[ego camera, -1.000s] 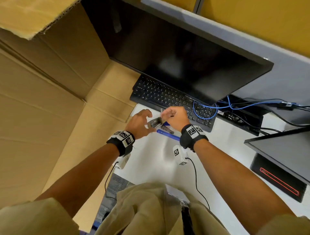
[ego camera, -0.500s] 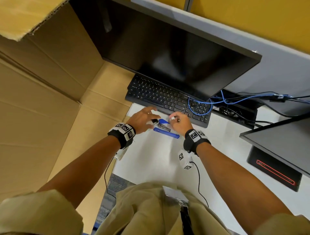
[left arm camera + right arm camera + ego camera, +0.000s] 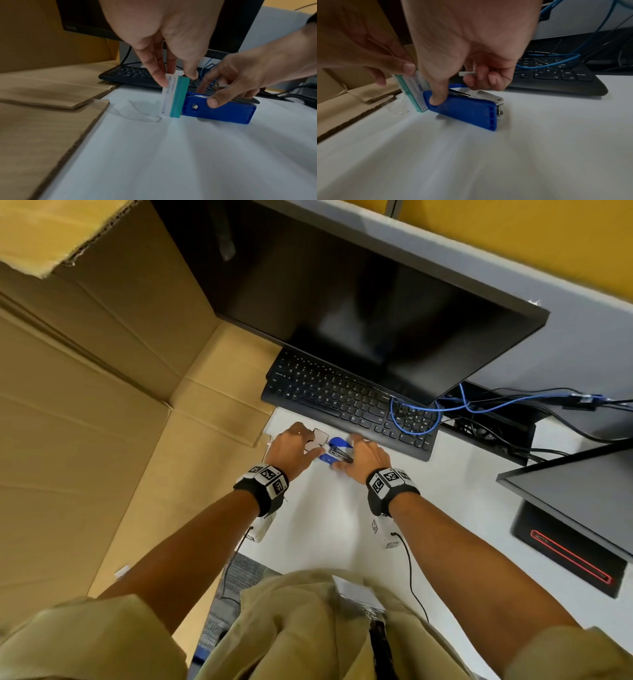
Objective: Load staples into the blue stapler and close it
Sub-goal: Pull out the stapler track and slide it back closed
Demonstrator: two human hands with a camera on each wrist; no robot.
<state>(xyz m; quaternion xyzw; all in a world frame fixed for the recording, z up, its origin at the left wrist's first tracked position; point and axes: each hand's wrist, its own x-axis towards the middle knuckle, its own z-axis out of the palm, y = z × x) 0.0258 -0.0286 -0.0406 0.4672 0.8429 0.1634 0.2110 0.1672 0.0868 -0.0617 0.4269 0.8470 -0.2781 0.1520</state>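
I've got the left hand (image 3: pixel 164 33) pinching a small staple box (image 3: pixel 173 97), fingers on its white face and thumb on the teal edge, box standing on end on the white counter (image 3: pixel 171 155). Right beside it, touching the box's lower edge, lies the blue stapler (image 3: pixel 464 109), on its side on the counter, its metal magazine showing along the top. My right hand (image 3: pixel 471 40) is on the stapler: thumb pressed against the blue flank near the box end, the other fingers curled at the far side around a thin pale strip, which looks like a staple strip (image 3: pixel 467 73), though blur keeps me from being sure. Whether the blue lid is fully swung open I cannot tell from here. Just beyond the right hand's knuckles sits a black keyboard (image 3: pixel 346 402) with a blue cable (image 3: pixel 414 422) looped over its end, under a dark monitor (image 3: pixel 359 313). Off the left hand's outer side, flattened cardboard (image 3: pixel 42 97) meets the counter edge
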